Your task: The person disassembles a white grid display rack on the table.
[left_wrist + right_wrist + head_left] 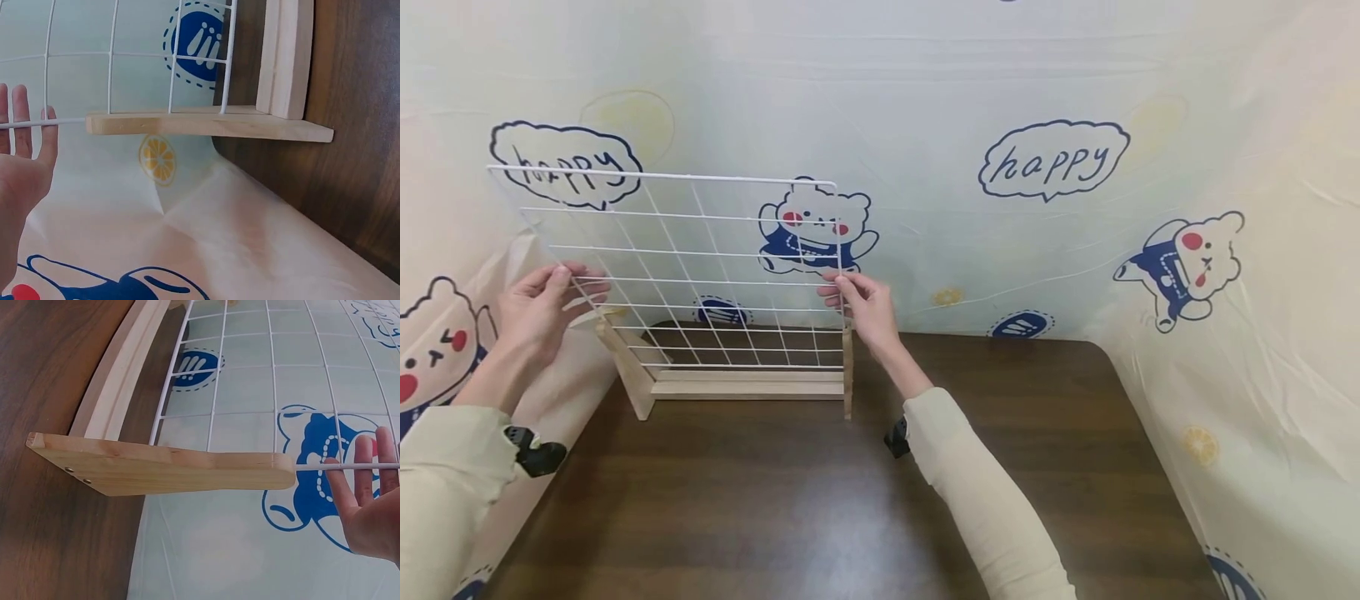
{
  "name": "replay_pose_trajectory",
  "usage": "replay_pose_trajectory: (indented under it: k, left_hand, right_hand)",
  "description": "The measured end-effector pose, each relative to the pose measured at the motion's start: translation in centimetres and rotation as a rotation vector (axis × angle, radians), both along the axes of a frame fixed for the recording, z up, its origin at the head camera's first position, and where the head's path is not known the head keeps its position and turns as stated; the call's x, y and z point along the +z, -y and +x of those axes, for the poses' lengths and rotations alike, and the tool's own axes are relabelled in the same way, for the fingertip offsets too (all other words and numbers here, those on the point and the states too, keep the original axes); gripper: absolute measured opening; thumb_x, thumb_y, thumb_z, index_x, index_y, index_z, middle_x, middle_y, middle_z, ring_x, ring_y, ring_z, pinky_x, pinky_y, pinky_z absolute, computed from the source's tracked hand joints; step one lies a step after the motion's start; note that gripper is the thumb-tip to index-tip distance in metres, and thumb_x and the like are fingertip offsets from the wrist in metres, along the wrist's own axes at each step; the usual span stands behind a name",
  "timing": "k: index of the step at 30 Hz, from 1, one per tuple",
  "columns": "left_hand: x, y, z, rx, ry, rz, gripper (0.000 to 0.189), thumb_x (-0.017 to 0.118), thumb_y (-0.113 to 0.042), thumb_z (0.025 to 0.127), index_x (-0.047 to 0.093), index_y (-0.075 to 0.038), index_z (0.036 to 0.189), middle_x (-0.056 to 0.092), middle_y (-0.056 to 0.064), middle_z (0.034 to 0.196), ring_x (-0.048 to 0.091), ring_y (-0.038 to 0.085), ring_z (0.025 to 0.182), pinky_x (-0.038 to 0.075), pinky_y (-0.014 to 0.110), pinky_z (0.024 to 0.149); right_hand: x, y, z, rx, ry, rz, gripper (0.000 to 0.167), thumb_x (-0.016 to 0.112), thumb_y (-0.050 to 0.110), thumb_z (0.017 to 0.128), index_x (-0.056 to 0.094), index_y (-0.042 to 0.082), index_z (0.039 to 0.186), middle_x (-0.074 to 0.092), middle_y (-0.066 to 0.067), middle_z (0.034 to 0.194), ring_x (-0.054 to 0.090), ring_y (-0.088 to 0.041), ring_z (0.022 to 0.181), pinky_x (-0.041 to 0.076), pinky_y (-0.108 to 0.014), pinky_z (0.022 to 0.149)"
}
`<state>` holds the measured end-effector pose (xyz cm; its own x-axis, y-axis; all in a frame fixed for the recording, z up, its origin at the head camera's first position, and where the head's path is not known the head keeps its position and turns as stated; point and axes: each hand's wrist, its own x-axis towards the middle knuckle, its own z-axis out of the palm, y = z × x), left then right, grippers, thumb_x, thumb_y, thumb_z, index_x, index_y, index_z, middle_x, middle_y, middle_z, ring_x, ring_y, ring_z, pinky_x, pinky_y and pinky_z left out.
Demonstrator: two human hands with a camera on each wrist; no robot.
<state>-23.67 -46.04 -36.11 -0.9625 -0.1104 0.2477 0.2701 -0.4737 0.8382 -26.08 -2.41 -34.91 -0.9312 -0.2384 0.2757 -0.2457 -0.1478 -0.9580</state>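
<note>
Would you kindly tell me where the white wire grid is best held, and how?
Probably by its side wires, above the wooden side pieces, coming from both outer sides: the wire grid is wide, its lower part lies between those pieces, while its upper edges stand free of them.

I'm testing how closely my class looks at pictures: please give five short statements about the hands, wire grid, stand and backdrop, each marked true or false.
1. The left hand and right hand pinch opposite sides of the white wire grid. True.
2. The wooden stand rests on the brown table. True.
3. The grid lies flat on the table. False: it stands up between the stand's side pieces.
4. Two round screw heads show on the side piece nearer the right hand. True.
5. Only one "happy" is printed behind the grid. False: the cloth shows it twice.
</note>
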Motion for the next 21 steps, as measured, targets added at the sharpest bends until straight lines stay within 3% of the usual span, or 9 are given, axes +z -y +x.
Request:
replay_pose_trajectory:
  k: [5, 8, 21]
  left_hand:
    - [0.3, 0.4, 0.0, -0.002, -0.001, 0.023, 0.022, 0.050, -0.004, 0.098, 0.059, 0.012, 0.109, 0.070, 0.023, 0.101, 0.071, 0.031, 0.089, 0.056, 0.039, 0.078]
    - [0.8, 0.4, -0.1, 0.001, -0.011, 0.014, 0.021, 0.050, -0.004, 0.098, 0.059, 0.012, 0.107, 0.070, 0.023, 0.100, 0.071, 0.031, 0.088, 0.056, 0.039, 0.078]
    - [2.3, 0.8, 0.0, -0.031, -0.009, -0.025, 0.022, 0.048, -0.007, 0.100, 0.059, 0.011, 0.108, 0.070, 0.020, 0.103, 0.071, 0.029, 0.089, 0.056, 0.037, 0.077]
  right_hand:
    - [-1.1, 0.5, -1.0, -0.033, 0.001, 0.012, 0.029, 0.054, 0.019, 0.100, 0.067, 0.000, 0.116, 0.071, -0.017, 0.102, 0.068, -0.030, 0.086, 0.057, -0.040, 0.083]
    - [-0.7, 0.6, -1.0, -0.044, 0.004, 0.015, 0.028, 0.054, 0.020, 0.100, 0.068, 0.001, 0.115, 0.072, -0.015, 0.102, 0.069, -0.030, 0.087, 0.055, -0.044, 0.086]
    - [1.1, 0.5, -0.9, -0.049, 0.035, 0.053, 0.027, 0.056, 0.023, 0.099, 0.070, 0.006, 0.114, 0.073, -0.006, 0.100, 0.070, -0.027, 0.087, 0.057, -0.038, 0.082]
